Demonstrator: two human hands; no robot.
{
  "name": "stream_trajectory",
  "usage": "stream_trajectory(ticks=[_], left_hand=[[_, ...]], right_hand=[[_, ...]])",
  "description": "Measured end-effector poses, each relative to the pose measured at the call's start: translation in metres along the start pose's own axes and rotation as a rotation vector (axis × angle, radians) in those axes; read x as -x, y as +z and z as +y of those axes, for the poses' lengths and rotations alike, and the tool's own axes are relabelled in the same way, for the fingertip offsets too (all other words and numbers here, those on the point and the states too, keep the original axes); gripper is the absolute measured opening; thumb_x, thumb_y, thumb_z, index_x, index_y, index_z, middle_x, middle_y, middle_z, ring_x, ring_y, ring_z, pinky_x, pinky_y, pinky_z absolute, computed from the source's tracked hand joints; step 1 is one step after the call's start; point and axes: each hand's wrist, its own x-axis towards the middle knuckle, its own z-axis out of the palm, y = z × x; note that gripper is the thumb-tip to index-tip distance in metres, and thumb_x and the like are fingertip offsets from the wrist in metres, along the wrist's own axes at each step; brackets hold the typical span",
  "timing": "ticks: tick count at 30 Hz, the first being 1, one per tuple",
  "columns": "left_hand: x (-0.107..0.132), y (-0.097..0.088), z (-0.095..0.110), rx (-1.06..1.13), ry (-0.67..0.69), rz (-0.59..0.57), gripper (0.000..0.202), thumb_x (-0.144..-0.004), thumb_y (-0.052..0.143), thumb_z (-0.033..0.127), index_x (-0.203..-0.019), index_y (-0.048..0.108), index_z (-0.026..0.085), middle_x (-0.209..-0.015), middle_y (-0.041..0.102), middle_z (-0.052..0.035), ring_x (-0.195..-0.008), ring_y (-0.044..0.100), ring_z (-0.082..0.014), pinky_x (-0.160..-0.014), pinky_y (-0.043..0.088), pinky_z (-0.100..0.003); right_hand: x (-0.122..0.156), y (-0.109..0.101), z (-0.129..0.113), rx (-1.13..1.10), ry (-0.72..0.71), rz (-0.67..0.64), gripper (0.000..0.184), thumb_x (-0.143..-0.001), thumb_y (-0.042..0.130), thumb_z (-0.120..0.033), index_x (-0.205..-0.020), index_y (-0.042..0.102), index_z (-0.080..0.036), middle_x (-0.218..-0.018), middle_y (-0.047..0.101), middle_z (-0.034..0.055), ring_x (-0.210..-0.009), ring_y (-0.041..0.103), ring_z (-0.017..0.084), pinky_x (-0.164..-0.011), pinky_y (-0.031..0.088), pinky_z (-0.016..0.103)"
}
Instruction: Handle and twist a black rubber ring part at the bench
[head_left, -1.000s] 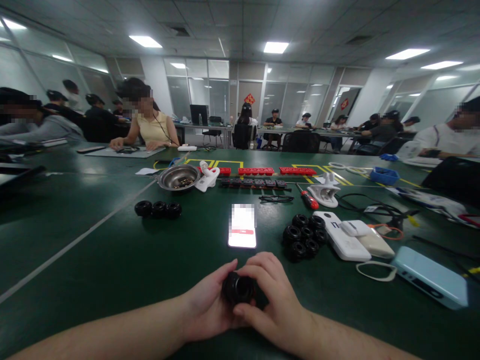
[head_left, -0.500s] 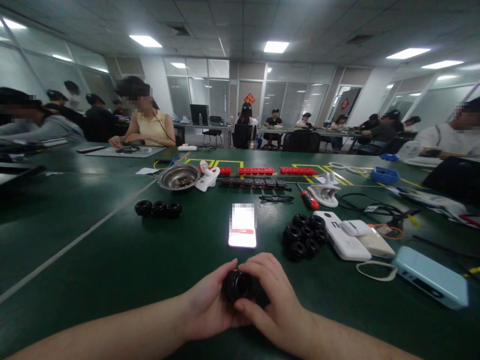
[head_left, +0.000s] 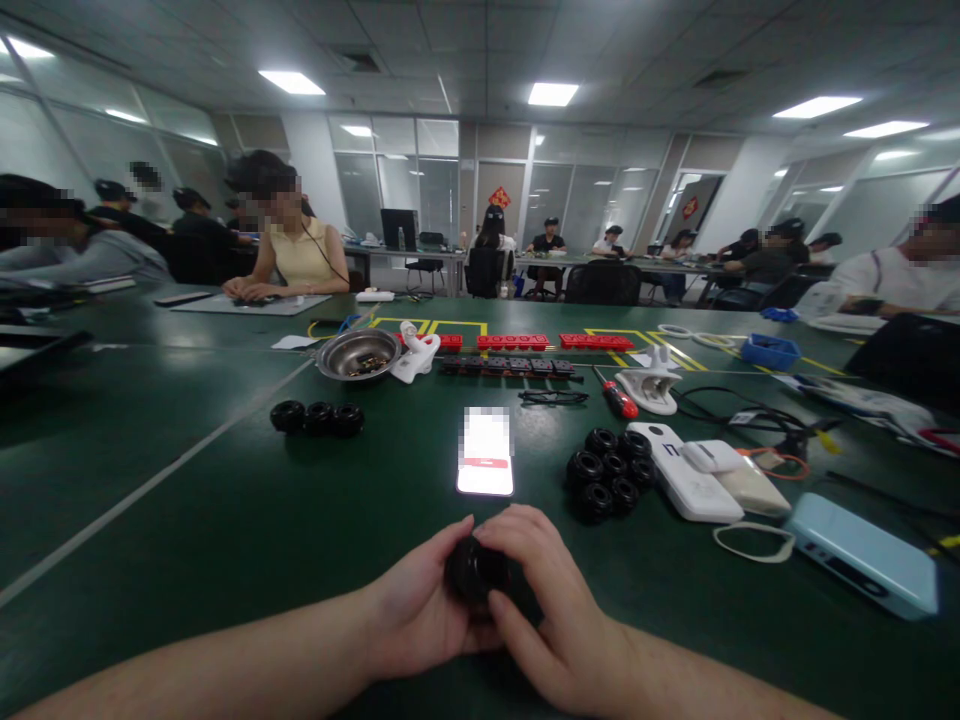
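Both my hands grip one small black wheel (head_left: 474, 568) just above the green table (head_left: 225, 520), near its front edge. My left hand (head_left: 416, 610) cups the wheel from the left. My right hand (head_left: 551, 610) wraps over it from the right, thumb underneath. A lit phone (head_left: 485, 452) lies flat just beyond my hands. Several more black wheels (head_left: 606, 472) are heaped to the right of the phone. Three black wheels (head_left: 317, 417) stand in a row at the left.
A metal bowl (head_left: 358, 354) with small parts, a white clamp (head_left: 415, 352), red strips (head_left: 512, 342) and a red-handled screwdriver (head_left: 616, 397) lie further back. White power banks (head_left: 686, 472) and a light-blue box (head_left: 862, 553) sit at the right. Other people sit around the tables.
My right hand's fingers have shifted slightly around the wheel, the thumb moving lower. The wheel stays in place between both hands.
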Motion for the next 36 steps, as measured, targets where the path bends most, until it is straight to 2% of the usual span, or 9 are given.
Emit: stream_trajectory(ticks=[4,9,14,17,22,26,29,33,36], left_hand=[[-0.0008,-0.0031,-0.0001,-0.022,0.033,-0.025,0.036,-0.083,0.038,0.042,-0.086,0.056,0.011,-0.073,0.059,-0.0061,-0.065,0.055,-0.015,-0.063,0.04,-0.026],[-0.0007,-0.0006,0.0005,-0.001,-0.023,0.024,0.04,-0.083,0.036,0.044,-0.084,0.056,0.01,-0.076,0.058,-0.0077,-0.066,0.055,-0.015,-0.064,0.04,-0.026],[-0.0012,-0.0017,-0.0009,0.0,0.026,-0.035,0.038,-0.083,0.037,0.041,-0.098,0.054,0.011,-0.086,0.059,-0.0087,-0.071,0.056,-0.016,-0.07,0.04,-0.029],[-0.0008,-0.0033,-0.0009,0.008,0.02,-0.008,0.036,-0.082,0.04,0.042,-0.092,0.055,0.012,-0.08,0.059,-0.0073,-0.071,0.056,-0.0162,-0.067,0.041,-0.028],[-0.0001,-0.0022,0.0005,0.021,-0.013,0.037,0.039,-0.082,0.036,0.045,-0.084,0.055,0.011,-0.075,0.058,-0.007,-0.064,0.056,-0.0147,-0.068,0.042,-0.028],[-0.0012,-0.0035,-0.0002,0.007,0.035,-0.028,0.039,-0.084,0.035,0.042,-0.092,0.055,0.01,-0.077,0.061,-0.0081,-0.068,0.058,-0.0163,-0.07,0.042,-0.031],[-0.001,-0.0038,-0.0009,0.007,0.047,-0.017,0.036,-0.083,0.037,0.041,-0.091,0.056,0.012,-0.078,0.061,-0.0075,-0.068,0.058,-0.0164,-0.07,0.042,-0.03],[0.0003,-0.0005,0.0002,0.013,0.004,0.053,0.037,-0.083,0.036,0.044,-0.081,0.055,0.012,-0.071,0.059,-0.0054,-0.062,0.056,-0.0146,-0.067,0.042,-0.028],[0.0,-0.0002,0.0012,0.017,0.009,0.044,0.04,-0.084,0.032,0.044,-0.082,0.055,0.011,-0.071,0.058,-0.0062,-0.06,0.054,-0.0138,-0.068,0.041,-0.029]], right_hand=[[0.0008,-0.0002,-0.0001,0.0,-0.039,0.01,0.059,-0.065,0.046,-0.016,-0.122,0.029,-0.017,-0.115,0.044,0.0103,-0.106,0.042,0.026,-0.091,0.035,0.047],[0.0007,0.0014,0.002,0.031,0.032,0.056,0.039,-0.073,0.052,-0.021,-0.11,0.04,-0.02,-0.095,0.051,0.0063,-0.088,0.049,0.021,-0.077,0.044,0.038],[-0.0008,-0.003,-0.0016,-0.006,-0.024,-0.017,0.044,-0.075,0.04,-0.011,-0.117,0.036,-0.018,-0.106,0.052,0.0081,-0.103,0.045,0.023,-0.088,0.04,0.042],[0.0001,-0.003,-0.001,0.004,-0.02,0.014,0.047,-0.075,0.043,-0.017,-0.12,0.033,-0.018,-0.11,0.048,0.0097,-0.104,0.043,0.025,-0.088,0.038,0.044],[-0.0007,0.0014,0.0014,0.035,0.026,0.052,0.036,-0.075,0.05,-0.017,-0.11,0.04,-0.02,-0.094,0.052,0.0062,-0.088,0.049,0.022,-0.078,0.044,0.04],[-0.0017,-0.0003,0.0,0.013,-0.016,-0.008,0.041,-0.077,0.037,-0.006,-0.115,0.038,-0.02,-0.102,0.053,0.0069,-0.1,0.046,0.021,-0.087,0.039,0.042],[-0.0001,-0.0016,0.0007,0.027,-0.018,0.027,0.045,-0.076,0.038,-0.007,-0.119,0.035,-0.018,-0.108,0.05,0.0081,-0.103,0.044,0.022,-0.091,0.036,0.044],[0.001,0.0004,0.0029,0.052,0.018,0.065,0.037,-0.074,0.051,-0.018,-0.11,0.041,-0.018,-0.096,0.052,0.0069,-0.09,0.048,0.022,-0.08,0.042,0.041],[-0.0011,0.0011,0.0019,0.049,0.009,0.039,0.032,-0.075,0.05,-0.014,-0.106,0.043,-0.019,-0.092,0.055,0.0053,-0.087,0.049,0.02,-0.079,0.042,0.039]])
